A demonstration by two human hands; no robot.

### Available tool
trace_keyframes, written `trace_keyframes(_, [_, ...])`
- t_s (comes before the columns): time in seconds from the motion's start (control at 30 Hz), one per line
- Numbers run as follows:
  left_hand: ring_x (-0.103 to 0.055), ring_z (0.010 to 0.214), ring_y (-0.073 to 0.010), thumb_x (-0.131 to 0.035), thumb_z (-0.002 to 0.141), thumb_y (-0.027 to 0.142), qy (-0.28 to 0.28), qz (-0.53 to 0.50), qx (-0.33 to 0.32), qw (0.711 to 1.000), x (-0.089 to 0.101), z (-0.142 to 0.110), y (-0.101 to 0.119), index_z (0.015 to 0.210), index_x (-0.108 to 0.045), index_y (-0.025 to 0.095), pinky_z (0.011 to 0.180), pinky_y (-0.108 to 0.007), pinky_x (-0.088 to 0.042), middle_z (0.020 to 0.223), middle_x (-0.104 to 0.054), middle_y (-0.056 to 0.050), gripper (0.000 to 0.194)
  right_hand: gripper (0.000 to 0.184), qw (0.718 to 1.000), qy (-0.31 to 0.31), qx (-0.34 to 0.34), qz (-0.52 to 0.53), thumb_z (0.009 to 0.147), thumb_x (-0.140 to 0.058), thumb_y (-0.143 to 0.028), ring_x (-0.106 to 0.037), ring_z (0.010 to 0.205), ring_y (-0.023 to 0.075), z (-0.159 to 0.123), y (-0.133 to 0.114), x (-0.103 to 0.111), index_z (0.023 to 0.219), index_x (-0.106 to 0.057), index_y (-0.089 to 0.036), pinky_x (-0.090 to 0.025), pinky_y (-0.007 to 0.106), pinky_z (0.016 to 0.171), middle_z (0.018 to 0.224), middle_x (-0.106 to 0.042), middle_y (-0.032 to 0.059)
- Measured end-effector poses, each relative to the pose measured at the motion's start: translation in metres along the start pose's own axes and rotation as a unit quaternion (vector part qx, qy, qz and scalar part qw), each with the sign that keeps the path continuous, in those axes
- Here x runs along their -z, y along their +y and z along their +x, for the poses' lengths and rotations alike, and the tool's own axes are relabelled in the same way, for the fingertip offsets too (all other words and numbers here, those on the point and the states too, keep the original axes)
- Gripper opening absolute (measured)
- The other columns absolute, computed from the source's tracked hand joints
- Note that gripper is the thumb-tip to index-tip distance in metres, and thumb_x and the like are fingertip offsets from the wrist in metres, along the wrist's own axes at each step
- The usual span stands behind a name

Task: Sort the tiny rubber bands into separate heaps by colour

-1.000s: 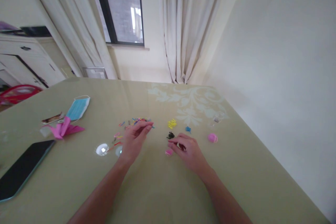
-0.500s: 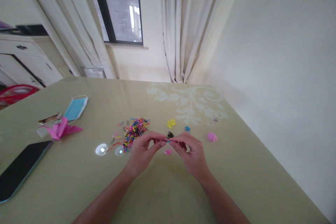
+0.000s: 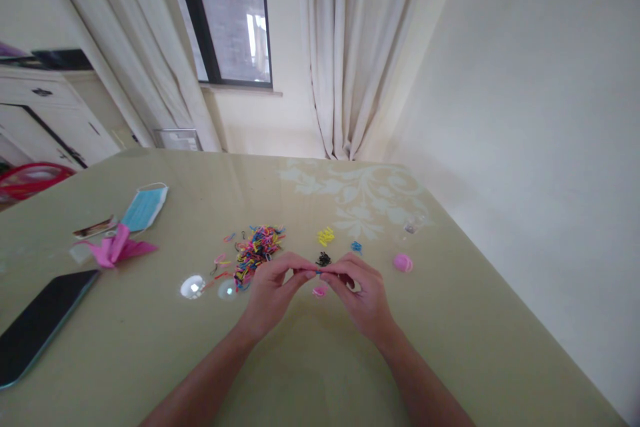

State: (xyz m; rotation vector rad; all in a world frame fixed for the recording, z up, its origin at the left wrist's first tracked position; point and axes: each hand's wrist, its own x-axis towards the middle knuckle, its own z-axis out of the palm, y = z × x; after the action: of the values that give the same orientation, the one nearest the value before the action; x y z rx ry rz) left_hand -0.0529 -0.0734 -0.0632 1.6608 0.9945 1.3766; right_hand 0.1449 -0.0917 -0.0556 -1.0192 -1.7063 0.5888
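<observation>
Left hand (image 3: 273, 290) and right hand (image 3: 366, 288) both pinched small blue piece (image 3: 319, 271) at fingertips; it sat between the two grips, black pile (image 3: 324, 258) just beyond, pink pile (image 3: 320, 291) nearer the wearer.

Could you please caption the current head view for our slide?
Both hands meet fingertip to fingertip beside a multicoloured heap and small yellow, blue and black piles.
</observation>
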Motion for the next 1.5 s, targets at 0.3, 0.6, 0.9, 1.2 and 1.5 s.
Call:
trace_keyframes(0.3, [-0.070, 0.103, -0.0302, -0.058, 0.098, 0.033, 0.044, 0.351, 0.005, 0.935, 0.039, 0.019, -0.035, 0.103, -0.080, 0.025, 0.096, -0.046, -0.052, 0.107, -0.079, -0.009, 0.024, 0.032, 0.977, 0.109, -0.097, -0.155, 0.097, -0.067, -0.049, -0.059, 0.064, 0.0182, 0.020, 0.053, 0.048, 0.092, -0.081, -0.020, -0.047, 0.032, 0.064, 0.079, -0.072, 0.0059])
trace_keyframes(0.6, [-0.068, 0.101, -0.0333, -0.060, 0.097, 0.035, -0.016, 0.543, 0.051, 0.838, 0.054, 0.020, -0.056, 0.103, -0.080, 0.027, 0.090, -0.046, -0.052, 0.105, -0.075, -0.010, 0.022, 0.025, 0.923, 0.021, -0.154, -0.353, 0.101, -0.061, -0.032, -0.066, 0.077, 0.0211, 0.017, 0.089, 0.047, 0.097, -0.084, -0.022, -0.043, 0.031, 0.068, 0.092, -0.073, 0.0078])
trace_keyframes(0.9, [-0.069, 0.105, -0.0293, -0.061, 0.097, 0.032, 0.049, 0.447, 0.075, 0.890, 0.055, 0.028, -0.051, 0.104, -0.083, 0.025, 0.095, -0.041, -0.052, 0.111, -0.080, -0.008, 0.024, 0.033, 0.948, 0.063, -0.114, -0.289, 0.102, -0.057, -0.040, -0.066, 0.068, 0.0200, 0.016, 0.086, 0.040, 0.101, -0.084, -0.020, -0.048, 0.033, 0.067, 0.088, -0.073, 0.0077])
trace_keyframes(1.2, [-0.070, 0.076, -0.0231, -0.070, 0.090, 0.038, 0.113, 0.383, 0.145, 0.905, 0.054, 0.029, -0.038, 0.100, -0.083, 0.025, 0.073, -0.033, -0.050, 0.079, -0.077, -0.003, 0.021, 0.027, 0.974, 0.026, -0.027, -0.225, 0.105, -0.060, -0.036, -0.065, 0.069, 0.0194, 0.009, 0.059, 0.012, 0.096, -0.082, -0.021, -0.052, 0.033, 0.070, 0.085, -0.072, 0.0061])
trace_keyframes(1.5, [-0.073, 0.079, -0.0232, -0.072, 0.093, 0.034, 0.143, 0.364, 0.014, 0.920, 0.053, 0.025, -0.038, 0.090, -0.081, 0.024, 0.077, -0.036, -0.055, 0.082, -0.079, -0.004, 0.014, 0.019, 0.976, 0.027, 0.004, -0.217, 0.103, -0.065, -0.031, -0.068, 0.079, 0.0217, 0.007, 0.052, 0.008, 0.098, -0.081, -0.022, -0.053, 0.034, 0.074, 0.088, -0.073, 0.0063])
